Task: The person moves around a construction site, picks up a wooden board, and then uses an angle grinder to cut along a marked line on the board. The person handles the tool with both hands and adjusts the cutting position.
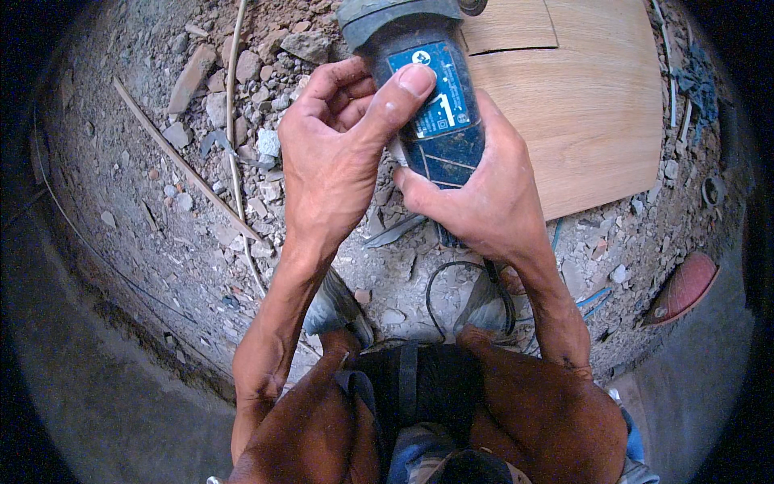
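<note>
A dusty blue angle grinder (445,153) is up in front of me, its grey head running out at the top of the picture. My right hand (500,192) is wrapped round the rear of its body, with the thumb across the lower end. On the tool's left side is my left hand (332,165), its thumb pressed on the blue label and its fingers curled in beside the housing. Whether those fingertips touch the housing is hidden. A dark cord (431,294) loops on the ground below the tool, by my right foot.
Behind the grinder at the right lies a wood-grain board (592,121) with a cut line near its top. Rubble (258,81) and thin strips (181,157) cover the ground at left. A red curved piece (685,288) lies far right, below blue scraps (695,85).
</note>
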`<state>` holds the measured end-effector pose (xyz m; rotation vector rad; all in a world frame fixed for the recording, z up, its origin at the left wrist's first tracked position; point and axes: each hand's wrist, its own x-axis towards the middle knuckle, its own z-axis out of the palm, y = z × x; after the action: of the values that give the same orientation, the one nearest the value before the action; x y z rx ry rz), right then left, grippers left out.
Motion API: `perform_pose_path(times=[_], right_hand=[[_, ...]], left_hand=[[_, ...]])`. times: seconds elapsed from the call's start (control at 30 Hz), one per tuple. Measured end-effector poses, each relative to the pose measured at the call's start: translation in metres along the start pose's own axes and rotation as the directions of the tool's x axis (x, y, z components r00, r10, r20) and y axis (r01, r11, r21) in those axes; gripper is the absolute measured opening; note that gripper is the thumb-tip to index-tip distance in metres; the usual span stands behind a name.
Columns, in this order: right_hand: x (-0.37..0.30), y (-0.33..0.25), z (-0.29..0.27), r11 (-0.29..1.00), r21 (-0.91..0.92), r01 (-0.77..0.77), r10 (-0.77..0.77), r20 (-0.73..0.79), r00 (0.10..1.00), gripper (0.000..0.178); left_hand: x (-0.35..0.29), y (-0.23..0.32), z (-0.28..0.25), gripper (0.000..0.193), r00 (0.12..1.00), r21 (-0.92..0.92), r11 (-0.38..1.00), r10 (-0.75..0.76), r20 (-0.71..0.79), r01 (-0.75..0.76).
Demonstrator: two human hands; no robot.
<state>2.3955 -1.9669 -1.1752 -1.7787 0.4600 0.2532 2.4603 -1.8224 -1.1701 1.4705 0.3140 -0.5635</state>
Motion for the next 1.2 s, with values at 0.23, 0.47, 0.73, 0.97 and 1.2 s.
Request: perform_pose_path(times=[0.23,0.47,0.73,0.97,1.2], right_hand=[[-0.0023,-0.0027,-0.0037,0.998,-0.057,-0.038,0.042,0.064,0.997,0.060],[-0.0049,-0.0056,-0.0041,0.997,-0.052,-0.065,0.068,0.067,0.995,0.061],[-0.0062,-0.0069,-0.0059,0.998,-0.031,-0.051,0.053,0.073,0.996,0.060],[-0.0077,-0.0027,-0.0029,1.000,0.018,-0.024,0.023,0.020,1.000,0.058],[-0.0088,-0.0014,-0.0026,0.999,0.037,-0.012,0.011,0.021,1.000,0.058]], left_hand=[[-0.0003,-0.0007,0.0010,0.071,1.000,-0.038,0.999,-0.005,0.001,0.005],[-0.0010,-0.0015,0.0011,0.071,1.000,-0.020,1.000,0.002,-0.012,-0.002],[-0.0028,-0.0003,0.0010,0.068,1.000,-0.002,1.000,0.007,0.001,-0.007],[-0.0052,-0.0012,0.0026,0.067,1.000,-0.010,1.000,0.016,-0.010,-0.016],[-0.0069,-0.0012,0.0021,0.071,0.998,0.070,0.997,0.037,-0.047,-0.034]])
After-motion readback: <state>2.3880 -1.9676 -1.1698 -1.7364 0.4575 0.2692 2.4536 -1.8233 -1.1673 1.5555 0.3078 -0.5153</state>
